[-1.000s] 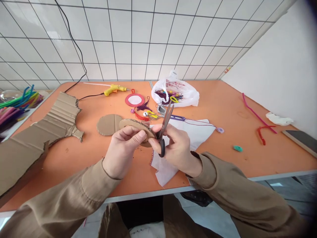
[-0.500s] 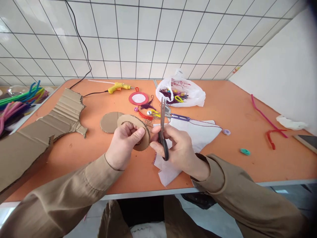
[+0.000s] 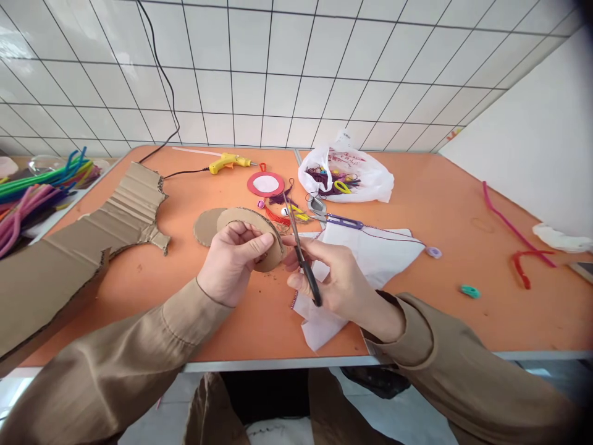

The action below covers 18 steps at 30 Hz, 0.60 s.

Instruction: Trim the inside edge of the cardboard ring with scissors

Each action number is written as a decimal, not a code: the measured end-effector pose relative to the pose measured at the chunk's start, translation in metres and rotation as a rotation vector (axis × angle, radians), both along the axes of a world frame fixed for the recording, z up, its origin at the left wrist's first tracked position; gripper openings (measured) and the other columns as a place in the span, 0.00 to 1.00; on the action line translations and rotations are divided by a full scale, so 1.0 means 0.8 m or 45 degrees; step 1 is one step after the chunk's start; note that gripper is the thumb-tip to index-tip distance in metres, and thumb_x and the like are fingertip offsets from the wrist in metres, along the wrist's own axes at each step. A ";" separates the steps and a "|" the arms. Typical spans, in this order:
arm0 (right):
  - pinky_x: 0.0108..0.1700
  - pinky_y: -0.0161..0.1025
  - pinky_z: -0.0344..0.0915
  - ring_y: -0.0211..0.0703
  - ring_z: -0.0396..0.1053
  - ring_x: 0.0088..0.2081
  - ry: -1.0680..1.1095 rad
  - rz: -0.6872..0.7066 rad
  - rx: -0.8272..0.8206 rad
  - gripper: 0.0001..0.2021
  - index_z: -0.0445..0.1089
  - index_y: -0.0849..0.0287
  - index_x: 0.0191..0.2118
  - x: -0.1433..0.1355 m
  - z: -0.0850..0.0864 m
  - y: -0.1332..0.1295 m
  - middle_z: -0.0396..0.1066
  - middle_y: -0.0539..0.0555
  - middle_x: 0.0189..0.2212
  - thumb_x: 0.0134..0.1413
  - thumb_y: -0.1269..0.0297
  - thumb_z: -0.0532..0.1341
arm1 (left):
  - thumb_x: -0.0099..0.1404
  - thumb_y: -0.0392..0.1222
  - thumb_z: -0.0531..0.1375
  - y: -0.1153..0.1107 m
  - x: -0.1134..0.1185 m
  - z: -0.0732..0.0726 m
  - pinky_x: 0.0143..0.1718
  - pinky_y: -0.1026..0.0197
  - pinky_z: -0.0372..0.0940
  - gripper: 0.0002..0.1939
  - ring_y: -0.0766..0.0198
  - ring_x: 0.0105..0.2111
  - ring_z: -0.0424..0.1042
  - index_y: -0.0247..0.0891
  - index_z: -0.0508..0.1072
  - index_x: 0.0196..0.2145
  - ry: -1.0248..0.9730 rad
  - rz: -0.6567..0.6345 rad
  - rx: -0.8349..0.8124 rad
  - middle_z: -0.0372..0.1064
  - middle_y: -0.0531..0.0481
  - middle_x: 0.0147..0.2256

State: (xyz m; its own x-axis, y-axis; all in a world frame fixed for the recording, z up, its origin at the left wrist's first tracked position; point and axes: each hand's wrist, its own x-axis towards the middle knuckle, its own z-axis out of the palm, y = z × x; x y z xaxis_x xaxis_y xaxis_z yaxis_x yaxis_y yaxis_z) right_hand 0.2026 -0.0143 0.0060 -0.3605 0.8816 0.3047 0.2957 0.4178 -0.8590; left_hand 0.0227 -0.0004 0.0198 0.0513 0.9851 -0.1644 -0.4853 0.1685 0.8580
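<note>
My left hand (image 3: 236, 262) pinches a round cardboard disc (image 3: 248, 219) between thumb and fingers, holding it tilted above the table. The disc seems to have an opening in its middle, partly covered by my fingers. In my right hand (image 3: 331, 272) is a pair of scissors (image 3: 306, 272) with black handles, the blades pointing up and away from me. Fingertips of the right hand are close to the disc's right edge; whether they touch it I cannot tell. A second cardboard disc (image 3: 206, 227) lies flat behind the left hand. Small dark crumbs lie below the held disc.
Cut cardboard (image 3: 92, 241) covers the left side. A yellow glue gun (image 3: 227, 163), a red-rimmed disc (image 3: 251, 184), tassels with bells, and a plastic bag of cords (image 3: 365, 176) stand at the back. White cloth (image 3: 370, 253) lies under the right hand; pipe cleaners (image 3: 519, 225) lie right.
The scissors have tipped, their blade tips now leaning further left. The held disc has tilted slightly in my left hand. The whole view has shifted a little.
</note>
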 end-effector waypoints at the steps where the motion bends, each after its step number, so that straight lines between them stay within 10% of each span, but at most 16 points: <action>1: 0.35 0.40 0.68 0.43 0.69 0.31 -0.012 0.005 -0.016 0.22 0.76 0.60 0.46 0.000 -0.001 0.000 0.72 0.52 0.29 0.54 0.46 0.67 | 0.37 0.36 0.78 0.001 0.000 0.001 0.23 0.66 0.57 0.23 0.71 0.20 0.63 0.37 0.67 0.22 -0.015 0.011 -0.014 0.66 0.58 0.19; 18: 0.36 0.39 0.67 0.41 0.69 0.31 -0.011 -0.009 -0.181 0.17 0.74 0.60 0.46 -0.007 -0.001 -0.001 0.73 0.50 0.29 0.53 0.56 0.65 | 0.63 0.27 0.63 0.003 0.008 0.012 0.26 0.70 0.65 0.15 0.71 0.21 0.68 0.33 0.70 0.20 -0.251 0.119 -0.200 0.65 0.53 0.19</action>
State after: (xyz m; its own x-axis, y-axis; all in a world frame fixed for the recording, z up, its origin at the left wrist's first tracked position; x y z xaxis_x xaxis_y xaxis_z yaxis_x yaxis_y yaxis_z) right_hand 0.1970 -0.0154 0.0050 -0.3566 0.9180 0.1734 0.3060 0.2901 -0.9067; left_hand 0.0290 0.0023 0.0293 0.0080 0.9501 -0.3118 -0.6603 0.2392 0.7119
